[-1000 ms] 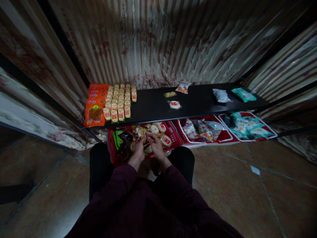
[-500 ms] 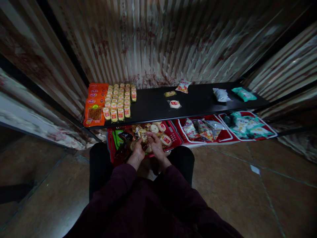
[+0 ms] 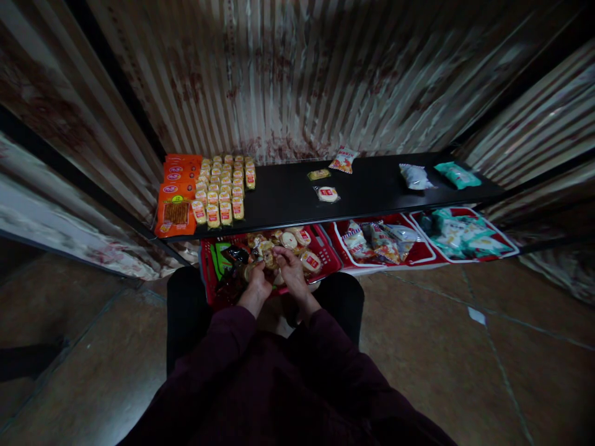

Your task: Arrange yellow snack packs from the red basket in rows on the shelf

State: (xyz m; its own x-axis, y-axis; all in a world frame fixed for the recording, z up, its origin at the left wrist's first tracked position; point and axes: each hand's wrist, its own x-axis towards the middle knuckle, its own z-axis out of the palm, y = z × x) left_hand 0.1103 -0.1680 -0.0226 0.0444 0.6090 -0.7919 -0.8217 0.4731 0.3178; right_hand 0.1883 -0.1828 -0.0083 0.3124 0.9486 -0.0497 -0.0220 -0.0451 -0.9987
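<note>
Both hands are low over a red basket [image 3: 331, 253] on my lap, close together among wrapped snacks. My left hand [image 3: 258, 285] is closed around a small yellowish wrapped cake [image 3: 250, 270], partly covered by the fingers. Beside it, my right hand [image 3: 292, 271] has its fingers curled near a wrapped pastry [image 3: 266, 255]; what they grip is too dark to make out. Round white-and-red wrapped cakes [image 3: 310, 261] lie to the right of the hands. Dark packets [image 3: 236, 254] and a green packet [image 3: 220, 260] fill the basket's left side.
A black shelf [image 3: 279, 195] spans the front, bearing orange packets [image 3: 176, 197], rows of small yellow cakes [image 3: 225, 189], a round cake [image 3: 327, 194] and several bags. Under its right part stand red baskets with chip bags [image 3: 385, 243] and teal packets [image 3: 458, 235]. Striped curtains surround it.
My right hand's fingers have drawn in, closing a little more beside the left hand. The view has shifted very slightly; items on the shelf are unchanged.
</note>
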